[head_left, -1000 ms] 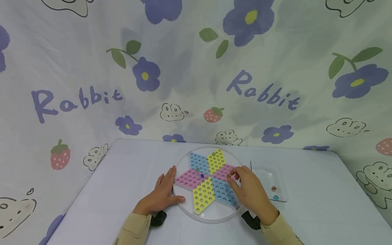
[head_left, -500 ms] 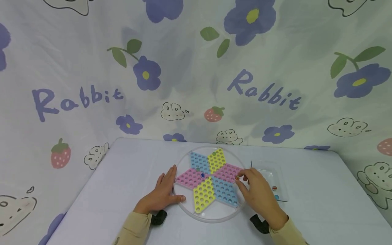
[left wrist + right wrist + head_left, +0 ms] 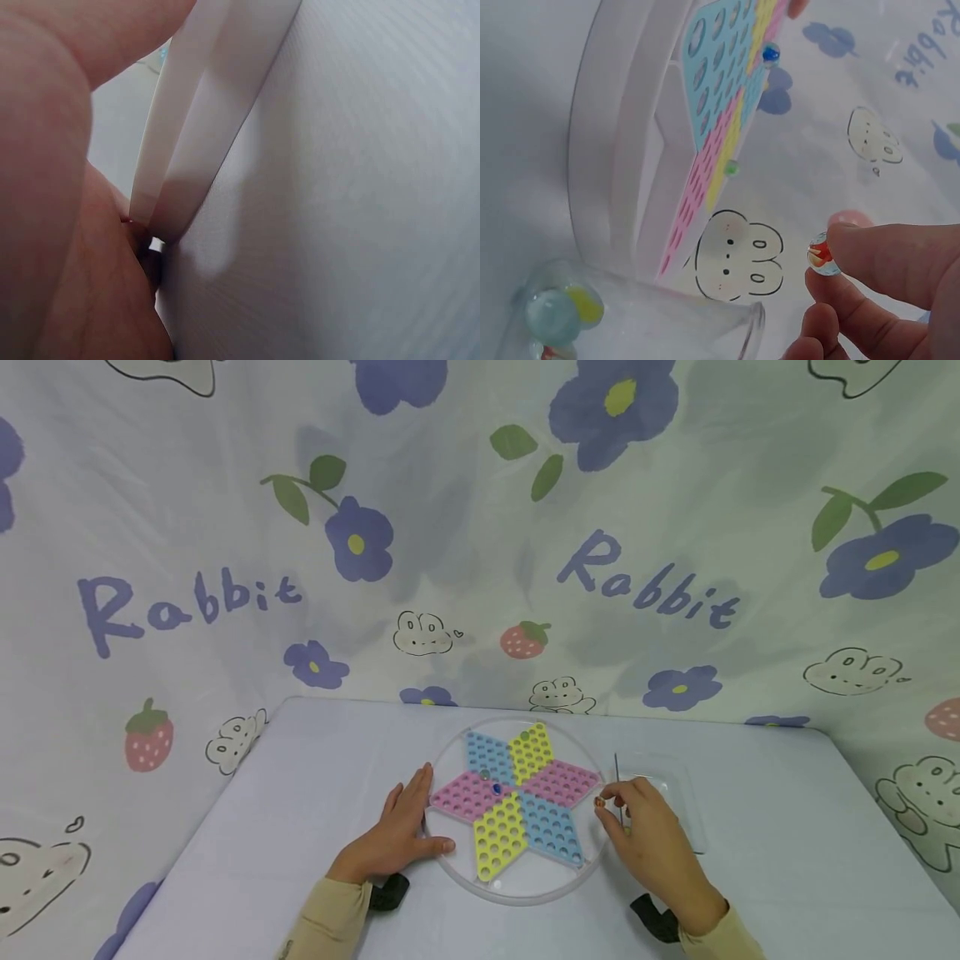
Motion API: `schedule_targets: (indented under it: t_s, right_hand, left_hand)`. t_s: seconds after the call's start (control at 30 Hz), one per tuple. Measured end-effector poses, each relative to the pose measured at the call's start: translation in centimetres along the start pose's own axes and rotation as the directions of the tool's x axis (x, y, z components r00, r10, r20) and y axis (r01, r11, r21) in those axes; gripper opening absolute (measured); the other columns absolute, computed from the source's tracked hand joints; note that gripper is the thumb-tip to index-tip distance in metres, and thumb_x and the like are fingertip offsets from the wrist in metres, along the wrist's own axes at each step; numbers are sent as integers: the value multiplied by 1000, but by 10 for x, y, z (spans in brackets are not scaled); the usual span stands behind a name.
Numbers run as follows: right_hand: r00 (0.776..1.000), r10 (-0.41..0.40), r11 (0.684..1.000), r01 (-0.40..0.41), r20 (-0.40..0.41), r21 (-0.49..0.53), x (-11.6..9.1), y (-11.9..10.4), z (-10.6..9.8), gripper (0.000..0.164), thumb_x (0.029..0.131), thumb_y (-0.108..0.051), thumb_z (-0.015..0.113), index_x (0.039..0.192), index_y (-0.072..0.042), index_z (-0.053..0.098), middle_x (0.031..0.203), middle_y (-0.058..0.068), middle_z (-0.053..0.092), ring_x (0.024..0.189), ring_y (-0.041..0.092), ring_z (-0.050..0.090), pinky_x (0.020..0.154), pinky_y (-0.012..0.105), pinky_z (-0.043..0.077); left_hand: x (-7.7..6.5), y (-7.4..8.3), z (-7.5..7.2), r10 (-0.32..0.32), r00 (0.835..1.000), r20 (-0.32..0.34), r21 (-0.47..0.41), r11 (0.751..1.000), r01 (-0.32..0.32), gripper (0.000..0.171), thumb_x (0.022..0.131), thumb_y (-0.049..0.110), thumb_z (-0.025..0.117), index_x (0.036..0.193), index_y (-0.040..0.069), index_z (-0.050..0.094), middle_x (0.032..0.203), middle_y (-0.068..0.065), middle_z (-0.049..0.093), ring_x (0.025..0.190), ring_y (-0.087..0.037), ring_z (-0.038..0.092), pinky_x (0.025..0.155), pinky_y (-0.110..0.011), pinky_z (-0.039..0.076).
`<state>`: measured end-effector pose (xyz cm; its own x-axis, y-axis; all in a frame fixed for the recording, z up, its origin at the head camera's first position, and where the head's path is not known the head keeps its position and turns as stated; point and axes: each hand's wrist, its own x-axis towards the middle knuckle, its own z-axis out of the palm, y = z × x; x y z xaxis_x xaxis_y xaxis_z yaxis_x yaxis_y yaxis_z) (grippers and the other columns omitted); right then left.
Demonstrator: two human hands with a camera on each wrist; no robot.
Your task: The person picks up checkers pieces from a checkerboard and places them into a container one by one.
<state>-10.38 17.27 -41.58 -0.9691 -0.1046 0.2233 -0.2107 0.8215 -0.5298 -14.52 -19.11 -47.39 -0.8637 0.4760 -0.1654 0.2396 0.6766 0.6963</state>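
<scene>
Right hand (image 3: 656, 839) has a red-swirl marble (image 3: 599, 803) pinched between thumb and fingertip, up in the air between the board (image 3: 555, 831) and the clear box (image 3: 671, 768). Left hand (image 3: 397, 827) is spread loosely against the board's rim, gripping nothing. Looks like the carry step to me, probably boxward, so next move wants a short shift over the box, then a gentle let-go.

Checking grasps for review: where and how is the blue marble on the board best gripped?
Probably by its upper sides, pinched between thumb and fingertip from above: the blue marble is round and stands proud of the board. Coming from the right seems easier, as another marble lies close on its left.
</scene>
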Motion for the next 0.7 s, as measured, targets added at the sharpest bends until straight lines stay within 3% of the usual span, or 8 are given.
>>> schedule_targets:
  t_s: [0.2, 0.7]
  right_hand:
    - [1000, 9, 1000, -9, -3, -13, -2, 6, -4, 16, 90, -10, 76, 104, -4, 71, 101, 6, 61, 90, 23, 60, 74, 38, 56]
    - [1000, -13, 999, 12, -13, -49, -9, 24, -7, 18, 88, -10, 78, 104, -6, 70, 100, 7, 61, 83, 16, 57, 67, 33, 53]
  left_hand:
    - [0, 1, -1, -20, 1000, 12, 10, 1000, 20, 117, 91, 52, 70, 158, -3, -8, 167, -16, -7, 154, -32, -6, 119, -51, -12]
    - [0, 3, -1, -14, 1000, 7, 9, 1000, 14, 116, 91, 51, 70, 158, -4, -7, 167, -19, -6, 154, -35, -6, 119, -53, -11]
